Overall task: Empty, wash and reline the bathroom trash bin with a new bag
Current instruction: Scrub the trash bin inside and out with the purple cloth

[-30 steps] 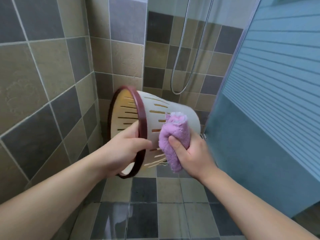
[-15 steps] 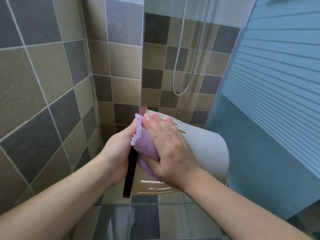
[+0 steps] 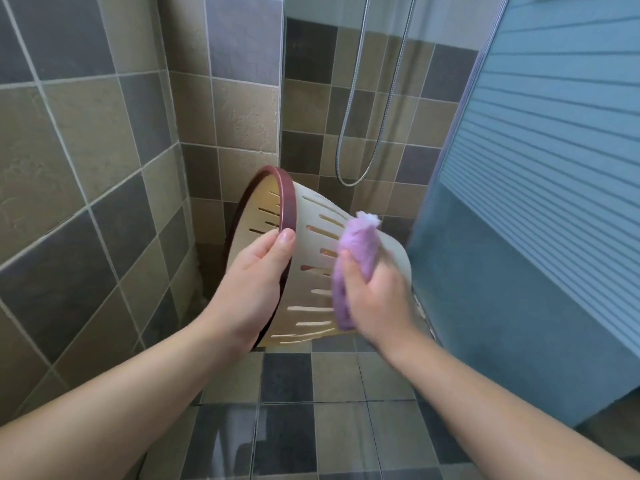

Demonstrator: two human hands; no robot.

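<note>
A cream slotted trash bin (image 3: pixel 311 233) with a dark red rim (image 3: pixel 288 199) is held in the air on its side, its mouth turned left toward the tiled wall. My left hand (image 3: pixel 256 282) grips the rim, thumb on the outside. My right hand (image 3: pixel 375 296) grips a bunched purple cloth (image 3: pixel 356 258) and presses it against the bin's outer wall near the base. The bin's bottom is hidden behind the cloth and hand.
Tiled walls close in on the left and behind. A metal shower hose (image 3: pixel 367 133) hangs on the back wall. A frosted blue shower door (image 3: pixel 540 202) stands close on the right. The tiled floor (image 3: pixel 311 410) below looks wet.
The bin has turned so its mouth faces left again. My right hand with the cloth has slid from the rim back toward the bin's base.
</note>
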